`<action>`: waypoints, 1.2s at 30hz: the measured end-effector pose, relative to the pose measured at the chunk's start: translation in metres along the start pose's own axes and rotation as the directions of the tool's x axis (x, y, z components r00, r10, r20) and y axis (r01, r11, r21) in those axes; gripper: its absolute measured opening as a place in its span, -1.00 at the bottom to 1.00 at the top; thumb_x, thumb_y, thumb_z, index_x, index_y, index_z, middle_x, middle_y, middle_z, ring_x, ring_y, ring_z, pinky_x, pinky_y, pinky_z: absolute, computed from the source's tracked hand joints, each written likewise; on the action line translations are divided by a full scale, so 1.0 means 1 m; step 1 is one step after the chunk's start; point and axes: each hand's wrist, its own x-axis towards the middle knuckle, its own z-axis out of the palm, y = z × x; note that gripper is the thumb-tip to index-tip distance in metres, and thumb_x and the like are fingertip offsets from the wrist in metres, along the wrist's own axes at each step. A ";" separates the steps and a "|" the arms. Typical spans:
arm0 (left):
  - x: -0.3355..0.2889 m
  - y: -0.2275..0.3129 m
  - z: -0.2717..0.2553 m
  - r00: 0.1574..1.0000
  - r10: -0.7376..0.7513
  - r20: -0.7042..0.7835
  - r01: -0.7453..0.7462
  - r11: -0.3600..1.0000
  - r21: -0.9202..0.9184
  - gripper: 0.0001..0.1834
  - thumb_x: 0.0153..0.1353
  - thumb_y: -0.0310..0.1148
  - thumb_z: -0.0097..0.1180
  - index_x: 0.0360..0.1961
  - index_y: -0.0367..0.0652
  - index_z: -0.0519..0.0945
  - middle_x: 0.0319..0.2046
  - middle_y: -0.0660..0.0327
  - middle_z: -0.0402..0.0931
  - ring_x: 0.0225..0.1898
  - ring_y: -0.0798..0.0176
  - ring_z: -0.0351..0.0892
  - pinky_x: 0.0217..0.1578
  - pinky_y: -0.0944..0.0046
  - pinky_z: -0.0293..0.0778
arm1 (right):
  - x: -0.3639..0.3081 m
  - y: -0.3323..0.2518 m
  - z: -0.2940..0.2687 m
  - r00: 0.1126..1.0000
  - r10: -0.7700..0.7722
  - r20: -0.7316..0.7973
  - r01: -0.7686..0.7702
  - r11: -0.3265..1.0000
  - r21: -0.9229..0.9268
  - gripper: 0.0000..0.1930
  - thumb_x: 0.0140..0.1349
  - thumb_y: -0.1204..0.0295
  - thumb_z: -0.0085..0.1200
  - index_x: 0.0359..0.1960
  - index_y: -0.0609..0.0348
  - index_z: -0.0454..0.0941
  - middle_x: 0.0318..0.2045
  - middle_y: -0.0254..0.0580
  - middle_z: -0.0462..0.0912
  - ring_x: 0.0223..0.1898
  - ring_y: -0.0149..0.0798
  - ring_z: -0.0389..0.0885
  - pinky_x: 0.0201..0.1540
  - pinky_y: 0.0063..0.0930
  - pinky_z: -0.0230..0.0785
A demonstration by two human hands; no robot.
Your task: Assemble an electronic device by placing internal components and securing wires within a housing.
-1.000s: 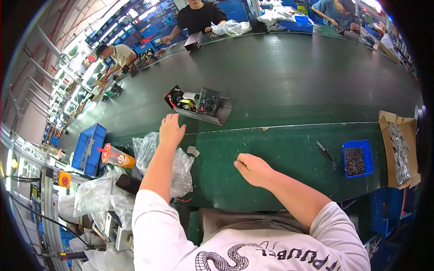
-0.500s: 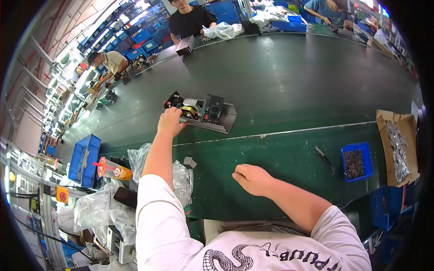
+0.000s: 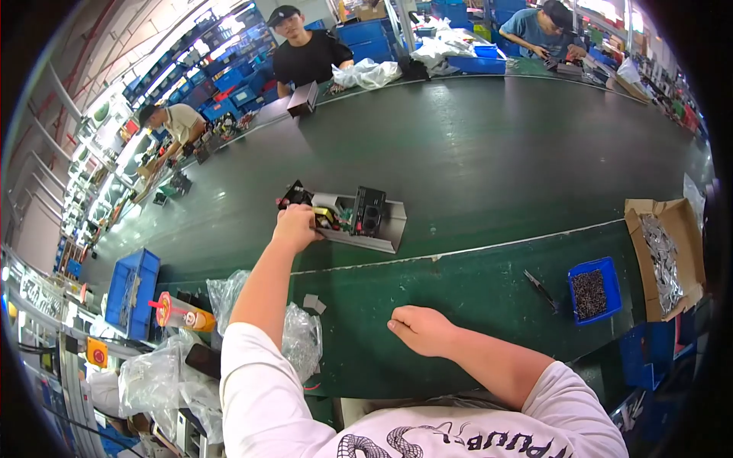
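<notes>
On the dark green belt ahead of me lies an open power supply unit (image 3: 369, 211): a grey metal tray with a black fan end, a yellow-wrapped part and wires. My left hand (image 3: 295, 227) is closed on its near left edge, the thumb along the tray's outer wall; some fingertips are hidden behind the edge. My right hand (image 3: 421, 330) rests as a loose fist on the green bench, apart from the unit. Its curled fingers hide whatever may be inside. A pair of pliers (image 3: 540, 291) lies to the right of that fist.
Right of the pliers stand a blue bin of screws (image 3: 594, 294) and a cardboard box (image 3: 691, 263) with silvery parts. To the left are a drink cup (image 3: 183, 313), a blue crate (image 3: 153, 298) and clear plastic bags (image 3: 301, 340). Co-workers sit across the belt; a metal case (image 3: 303, 100) lies before one.
The view has tilted up, so the bench sits lower in it. My left hand and the power supply unit have shifted slightly right along the belt. My right fist stays put.
</notes>
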 end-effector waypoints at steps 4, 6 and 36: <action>-0.003 0.011 -0.005 0.999 -0.017 0.027 0.017 1.000 0.003 -0.62 -0.25 -0.13 0.59 -0.52 -0.10 0.65 -0.15 0.28 0.63 0.07 0.07 0.51 0.07 0.01 0.37 | -0.001 0.000 0.001 1.000 -0.004 0.018 0.004 1.000 -0.009 -0.70 0.48 0.21 -0.06 -0.28 0.20 0.51 -0.30 0.05 0.59 -0.18 0.17 0.59 -0.11 -0.02 0.44; -0.005 0.015 -0.007 0.997 -0.044 0.066 0.046 0.999 -0.027 -0.62 -0.22 -0.09 0.57 -0.47 -0.07 0.70 -0.12 0.29 0.63 0.09 0.12 0.51 0.10 0.01 0.35 | -0.001 -0.001 0.000 1.000 -0.009 0.013 0.009 1.000 0.004 -0.69 0.48 0.21 -0.06 -0.30 0.20 0.49 -0.31 0.04 0.59 -0.19 0.17 0.59 -0.12 -0.02 0.44; -0.219 0.234 -0.002 0.967 -0.118 -0.224 0.041 0.947 -0.319 -0.84 0.00 -0.32 0.27 -0.35 -0.05 0.65 -0.11 0.15 0.58 -0.06 -0.01 0.59 -0.12 -0.05 0.47 | -0.062 -0.065 0.001 0.647 -0.736 -0.198 0.568 0.639 -0.518 -0.89 0.11 0.35 0.28 -0.43 0.02 0.59 -0.38 -0.35 0.61 -0.35 -0.20 0.62 -0.23 -0.27 0.45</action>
